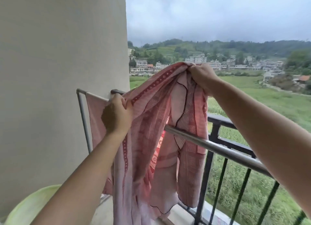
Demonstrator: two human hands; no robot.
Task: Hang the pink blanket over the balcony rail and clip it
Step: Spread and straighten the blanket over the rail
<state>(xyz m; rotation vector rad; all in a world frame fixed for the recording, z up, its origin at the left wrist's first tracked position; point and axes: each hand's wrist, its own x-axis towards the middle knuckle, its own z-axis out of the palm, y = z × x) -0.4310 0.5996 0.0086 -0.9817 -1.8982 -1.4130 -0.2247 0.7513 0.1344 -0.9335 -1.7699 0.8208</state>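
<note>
The pink blanket (pixel 151 123), patterned with dark red bands and white dots, hangs bunched between both hands in front of the rail. My left hand (pixel 116 113) grips its edge at the left, close to the wall. My right hand (pixel 202 78) holds a gathered fold raised high above the rail. A silver metal bar (pixel 218 149) runs from behind the blanket toward the lower right, with the blanket draped partly over it. Just behind it stands the black balcony rail (pixel 218 119) with vertical bars. No clip is visible.
A grey wall (pixel 58 73) fills the left side. A metal drying frame (pixel 82 110) with a pink cloth stands against it. A pale green basin (pixel 30 206) sits at the lower left. Beyond the rail lie fields, houses and hills.
</note>
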